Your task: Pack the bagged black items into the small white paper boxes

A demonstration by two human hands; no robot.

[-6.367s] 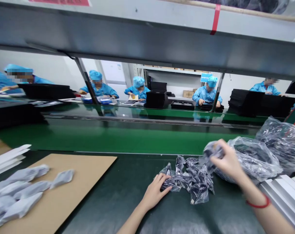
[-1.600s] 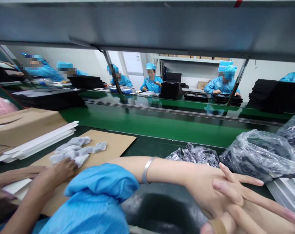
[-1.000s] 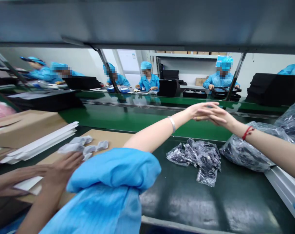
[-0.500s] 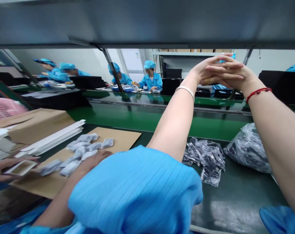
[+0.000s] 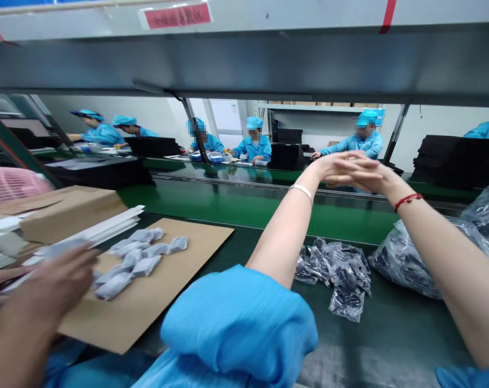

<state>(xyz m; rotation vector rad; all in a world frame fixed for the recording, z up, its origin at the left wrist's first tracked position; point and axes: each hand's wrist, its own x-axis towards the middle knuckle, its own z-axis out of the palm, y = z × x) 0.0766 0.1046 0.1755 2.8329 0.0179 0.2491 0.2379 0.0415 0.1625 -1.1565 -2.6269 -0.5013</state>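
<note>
Both arms reach forward over the dark green bench. My left hand (image 5: 328, 166), with a silvery bangle at its wrist, is interlaced with my right hand (image 5: 370, 173), which has a red string bracelet. The fingers of both are laced together, with no object between them. Below the arms lies a heap of small clear bags with black cables (image 5: 341, 269), touched by neither hand. To its right, partly behind my right forearm, sits a big clear plastic bag (image 5: 406, 264) of dark items.
At left, a co-worker's blurred hand (image 5: 54, 285) lifts a pale wrapped packet (image 5: 64, 248). Several similar packets (image 5: 133, 258) lie on a cardboard sheet (image 5: 188, 275). Behind stand white strips (image 5: 111, 226) and a brown carton (image 5: 75, 213). A shelf (image 5: 244, 64) crosses overhead; people work opposite.
My clasped hands have sunk lower in the view and shifted slightly left, still interlaced. The co-worker's hand has moved left from the packets, carrying one. The view has tilted up.
</note>
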